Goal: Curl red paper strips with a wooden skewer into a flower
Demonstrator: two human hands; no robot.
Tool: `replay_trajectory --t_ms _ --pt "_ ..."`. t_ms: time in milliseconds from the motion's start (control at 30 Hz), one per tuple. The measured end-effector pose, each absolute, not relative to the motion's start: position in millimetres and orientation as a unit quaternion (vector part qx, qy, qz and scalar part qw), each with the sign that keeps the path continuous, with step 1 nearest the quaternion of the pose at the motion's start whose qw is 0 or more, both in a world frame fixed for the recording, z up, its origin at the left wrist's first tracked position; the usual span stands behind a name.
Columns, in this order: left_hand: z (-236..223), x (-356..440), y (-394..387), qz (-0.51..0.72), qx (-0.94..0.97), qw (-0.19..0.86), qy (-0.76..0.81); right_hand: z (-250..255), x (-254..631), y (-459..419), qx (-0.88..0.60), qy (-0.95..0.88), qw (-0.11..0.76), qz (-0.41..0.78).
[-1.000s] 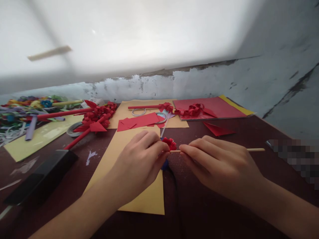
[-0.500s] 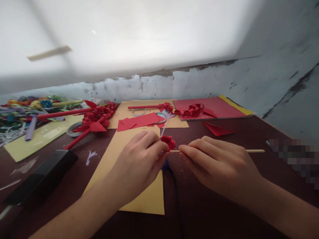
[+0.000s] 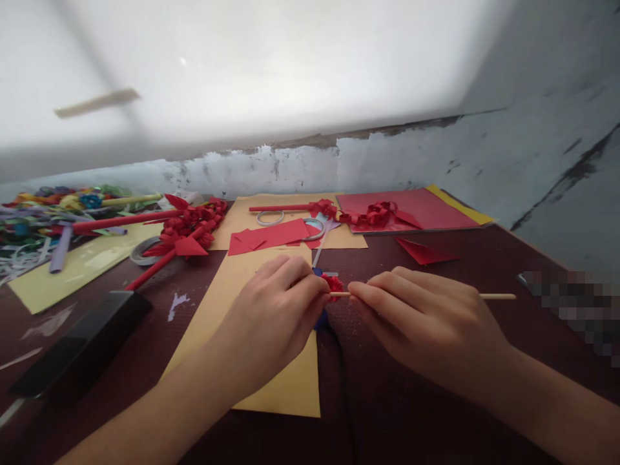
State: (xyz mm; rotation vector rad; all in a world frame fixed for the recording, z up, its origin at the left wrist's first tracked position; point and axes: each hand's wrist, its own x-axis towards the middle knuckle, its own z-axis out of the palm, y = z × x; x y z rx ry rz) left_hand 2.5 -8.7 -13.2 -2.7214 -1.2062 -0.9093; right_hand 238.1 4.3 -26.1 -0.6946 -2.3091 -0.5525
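Observation:
A thin wooden stick [image 3: 498,296] runs sideways between my two hands. Curled red paper [image 3: 334,285], like a small flower, is at the stick near its left part, partly covered by my fingers. My left hand [image 3: 285,310] is closed, its thumb and forefinger pinching the stick beside the red paper. With closed fingers my right hand [image 3: 421,316] grips the stick a little further right, and the far end sticks out past the knuckles. Just behind my left fingertips lies a blue object [image 3: 321,319] with a black cord [image 3: 343,368]; most of it is hidden.
Red paper flowers [image 3: 191,226] on red stems lean over a black box [image 3: 82,349] at the left. Behind my hands are red paper pieces [image 3: 271,236], tape rolls [image 3: 314,228] and a red folder [image 3: 436,210]. Yellow paper [image 3: 285,387] lies beneath my left hand; colourful strips [image 3: 29,226] pile far left.
The red paper has turned with the stick, from standing above it to sitting lower behind it. More of the blue object shows. Both hands stay nearly in place.

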Motion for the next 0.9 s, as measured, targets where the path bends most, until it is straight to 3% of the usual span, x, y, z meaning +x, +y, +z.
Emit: replay_trajectory --t_ms 900 --pt "-16.4 3.8 -6.9 -0.302 -0.871 0.01 -0.388 -25.4 236.7 4.7 -0.253 -0.886 0.343 -0.185"
